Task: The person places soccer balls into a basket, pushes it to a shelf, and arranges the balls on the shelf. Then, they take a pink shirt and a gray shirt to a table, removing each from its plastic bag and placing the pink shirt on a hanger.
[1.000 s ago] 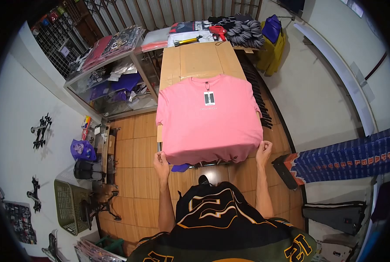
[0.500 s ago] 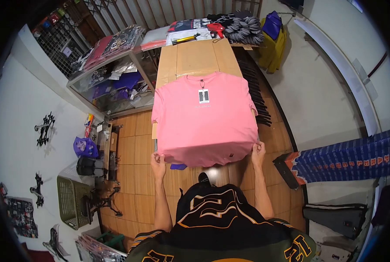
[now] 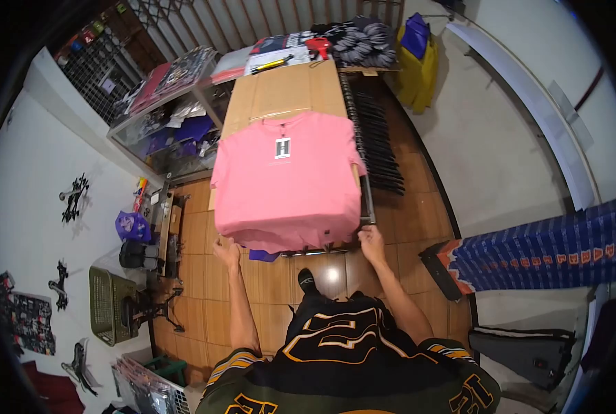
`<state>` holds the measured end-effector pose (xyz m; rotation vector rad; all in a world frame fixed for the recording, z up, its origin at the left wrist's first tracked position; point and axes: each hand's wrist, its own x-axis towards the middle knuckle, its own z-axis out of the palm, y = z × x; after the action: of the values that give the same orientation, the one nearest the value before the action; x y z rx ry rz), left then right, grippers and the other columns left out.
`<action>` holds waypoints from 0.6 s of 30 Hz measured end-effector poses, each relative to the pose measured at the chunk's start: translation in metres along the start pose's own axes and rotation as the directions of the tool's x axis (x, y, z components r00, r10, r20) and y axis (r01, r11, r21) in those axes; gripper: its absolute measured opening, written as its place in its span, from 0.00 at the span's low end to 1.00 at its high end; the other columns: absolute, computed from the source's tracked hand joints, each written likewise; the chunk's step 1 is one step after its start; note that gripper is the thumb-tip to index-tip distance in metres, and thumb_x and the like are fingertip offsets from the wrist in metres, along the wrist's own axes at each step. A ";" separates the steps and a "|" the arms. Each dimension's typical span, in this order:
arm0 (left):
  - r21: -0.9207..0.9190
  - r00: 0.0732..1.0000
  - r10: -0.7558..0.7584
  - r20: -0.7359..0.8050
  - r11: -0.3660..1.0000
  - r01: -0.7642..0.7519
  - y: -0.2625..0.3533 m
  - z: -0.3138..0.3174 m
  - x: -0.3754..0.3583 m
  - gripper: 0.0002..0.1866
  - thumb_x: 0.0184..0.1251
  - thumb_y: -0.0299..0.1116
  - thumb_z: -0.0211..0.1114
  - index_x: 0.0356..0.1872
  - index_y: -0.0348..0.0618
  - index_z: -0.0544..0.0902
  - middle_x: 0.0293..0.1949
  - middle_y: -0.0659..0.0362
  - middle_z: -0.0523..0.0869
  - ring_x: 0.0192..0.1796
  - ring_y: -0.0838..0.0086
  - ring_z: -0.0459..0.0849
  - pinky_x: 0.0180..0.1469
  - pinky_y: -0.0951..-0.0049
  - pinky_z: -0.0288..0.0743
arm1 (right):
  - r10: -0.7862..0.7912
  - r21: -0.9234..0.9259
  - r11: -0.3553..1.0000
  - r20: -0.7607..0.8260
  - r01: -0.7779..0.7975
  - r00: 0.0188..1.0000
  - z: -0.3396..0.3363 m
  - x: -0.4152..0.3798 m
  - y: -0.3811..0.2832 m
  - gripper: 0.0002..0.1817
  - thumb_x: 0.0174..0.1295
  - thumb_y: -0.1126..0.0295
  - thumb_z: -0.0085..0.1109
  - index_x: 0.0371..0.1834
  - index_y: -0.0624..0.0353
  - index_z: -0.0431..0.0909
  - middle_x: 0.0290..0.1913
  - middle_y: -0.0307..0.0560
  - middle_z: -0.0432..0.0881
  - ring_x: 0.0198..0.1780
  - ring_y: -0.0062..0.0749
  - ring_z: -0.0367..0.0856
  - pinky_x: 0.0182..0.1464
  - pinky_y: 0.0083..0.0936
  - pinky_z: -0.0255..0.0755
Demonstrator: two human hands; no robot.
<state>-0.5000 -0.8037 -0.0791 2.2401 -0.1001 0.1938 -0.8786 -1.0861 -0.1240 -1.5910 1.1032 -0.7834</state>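
A pink T-shirt (image 3: 287,186) lies front up over a brown cardboard sheet (image 3: 280,90), its lower edge hanging over the near end. A black and white tag (image 3: 282,148) rests below its neckline. Just below the shirt's lower left corner is my left hand (image 3: 227,251), its fingers slightly apart. My right hand (image 3: 371,244) has curled fingers beside the lower right corner, close to the rack's metal frame (image 3: 369,207); what it grips, if anything, is too small to tell.
Dark hanging items (image 3: 377,145) line the rack's right side. A glass display case (image 3: 177,131) stands at the back left. A green basket (image 3: 111,306) is at the left, and a blue patterned cloth (image 3: 529,252) extends from the right.
The shirt and cardboard appear farther left in view. My right hand now sits slightly apart from the shirt's corner, and my left fingers have loosened. More of the rack's right side shows.
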 end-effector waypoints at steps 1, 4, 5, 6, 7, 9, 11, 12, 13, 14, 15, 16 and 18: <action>0.081 0.998 0.041 -0.053 0.996 -0.037 -0.010 0.012 -0.020 0.32 0.59 0.36 0.75 0.59 0.25 0.75 0.54 0.35 0.80 0.56 0.45 0.80 0.62 0.54 0.73 | 0.004 0.034 0.999 0.075 -0.006 0.997 -0.011 -0.010 0.009 0.11 0.68 0.72 0.61 0.50 0.65 0.78 0.37 0.45 0.86 0.37 0.25 0.84 0.41 0.23 0.77; 0.071 0.987 0.021 0.157 0.997 -0.033 0.007 0.021 -0.107 0.28 0.60 0.39 0.75 0.54 0.29 0.78 0.45 0.42 0.85 0.47 0.52 0.84 0.55 0.57 0.77 | 0.138 0.046 0.988 0.176 -0.148 0.975 -0.050 -0.046 0.056 0.12 0.68 0.71 0.61 0.51 0.66 0.78 0.37 0.46 0.86 0.36 0.26 0.85 0.40 0.23 0.77; -0.002 0.955 0.038 0.294 0.999 -0.039 0.015 0.025 -0.141 0.25 0.62 0.38 0.74 0.53 0.30 0.79 0.42 0.45 0.86 0.45 0.57 0.85 0.52 0.59 0.78 | 0.184 0.035 0.981 0.174 -0.193 0.967 -0.064 -0.057 0.081 0.13 0.67 0.70 0.62 0.51 0.65 0.78 0.38 0.46 0.86 0.35 0.26 0.85 0.40 0.23 0.78; -0.072 0.903 0.061 0.425 0.997 -0.033 0.022 0.030 -0.173 0.22 0.63 0.38 0.73 0.51 0.31 0.80 0.39 0.49 0.86 0.43 0.63 0.85 0.48 0.62 0.80 | 0.288 0.017 0.956 0.163 -0.295 0.944 -0.082 -0.068 0.086 0.13 0.67 0.70 0.62 0.51 0.64 0.78 0.39 0.45 0.87 0.36 0.26 0.85 0.39 0.24 0.78; -0.201 0.783 0.130 0.609 0.980 -0.007 0.019 0.042 -0.197 0.20 0.65 0.36 0.72 0.51 0.32 0.80 0.40 0.51 0.87 0.43 0.67 0.85 0.48 0.65 0.80 | 0.389 0.001 0.919 0.152 -0.394 0.909 -0.100 -0.079 0.083 0.13 0.67 0.70 0.61 0.51 0.64 0.78 0.40 0.45 0.87 0.36 0.27 0.85 0.38 0.24 0.78; -0.291 0.510 0.227 0.830 0.956 0.047 0.036 0.068 -0.237 0.18 0.68 0.34 0.70 0.53 0.33 0.80 0.41 0.53 0.87 0.44 0.72 0.84 0.49 0.69 0.80 | 0.539 0.007 0.839 0.120 -0.544 0.834 -0.129 -0.091 0.095 0.12 0.67 0.70 0.60 0.51 0.62 0.79 0.42 0.44 0.87 0.37 0.28 0.86 0.37 0.25 0.78; -0.286 0.310 0.255 0.916 0.957 0.057 0.081 0.088 -0.273 0.19 0.70 0.35 0.70 0.56 0.34 0.80 0.45 0.54 0.87 0.47 0.73 0.84 0.53 0.70 0.79 | 0.641 0.048 0.762 0.084 -0.646 0.763 -0.150 -0.092 0.117 0.12 0.67 0.70 0.58 0.51 0.60 0.79 0.43 0.43 0.87 0.38 0.29 0.86 0.37 0.26 0.78; -0.303 0.232 0.279 0.932 0.950 0.074 0.104 0.100 -0.285 0.20 0.71 0.36 0.70 0.57 0.34 0.80 0.47 0.54 0.86 0.49 0.73 0.84 0.56 0.69 0.78 | 0.663 0.069 0.742 0.063 -0.666 0.746 -0.158 -0.089 0.116 0.12 0.67 0.70 0.57 0.52 0.59 0.79 0.43 0.44 0.87 0.38 0.29 0.86 0.38 0.27 0.78; -0.306 0.175 0.286 0.942 0.947 0.097 0.131 0.110 -0.295 0.21 0.71 0.37 0.70 0.58 0.35 0.80 0.48 0.54 0.86 0.50 0.73 0.84 0.55 0.70 0.78 | 0.685 0.091 0.722 0.043 -0.686 0.727 -0.166 -0.084 0.111 0.12 0.68 0.70 0.57 0.52 0.59 0.79 0.44 0.44 0.87 0.39 0.29 0.86 0.39 0.28 0.78; -0.307 0.118 0.294 0.949 0.944 0.120 0.160 0.120 -0.304 0.21 0.71 0.37 0.70 0.59 0.35 0.79 0.48 0.54 0.86 0.50 0.73 0.84 0.54 0.71 0.78 | 0.706 0.113 0.701 0.024 -0.704 0.708 -0.175 -0.077 0.107 0.12 0.68 0.70 0.56 0.52 0.58 0.78 0.44 0.44 0.87 0.40 0.30 0.86 0.40 0.28 0.78; -0.307 0.061 0.302 0.952 0.940 0.145 0.183 0.136 -0.310 0.22 0.70 0.37 0.70 0.59 0.36 0.79 0.48 0.54 0.86 0.51 0.74 0.83 0.53 0.71 0.78 | 0.710 0.140 0.695 0.020 -0.706 0.703 -0.181 -0.069 0.104 0.12 0.68 0.70 0.56 0.53 0.58 0.78 0.45 0.45 0.87 0.41 0.30 0.86 0.41 0.29 0.78; -0.254 0.011 0.257 0.966 0.948 0.194 0.200 0.157 -0.313 0.23 0.72 0.38 0.69 0.62 0.37 0.77 0.50 0.56 0.85 0.53 0.73 0.83 0.54 0.70 0.78 | 0.715 0.166 0.688 0.015 -0.707 0.699 -0.185 -0.060 0.102 0.13 0.68 0.69 0.56 0.53 0.58 0.78 0.46 0.45 0.86 0.42 0.31 0.86 0.43 0.30 0.78; -0.155 -0.044 0.182 0.982 0.921 0.358 0.227 0.203 -0.321 0.26 0.74 0.41 0.67 0.66 0.40 0.74 0.52 0.59 0.84 0.53 0.73 0.82 0.53 0.70 0.76 | 0.718 0.197 0.680 0.014 -0.706 0.696 -0.194 -0.039 0.097 0.14 0.68 0.68 0.56 0.54 0.58 0.77 0.48 0.46 0.86 0.44 0.32 0.85 0.45 0.31 0.78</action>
<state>-0.8265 -1.1025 -0.0858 1.4345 -0.7274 -1.5719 -1.0920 -1.1289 -0.1605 -0.8420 1.5098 -0.3787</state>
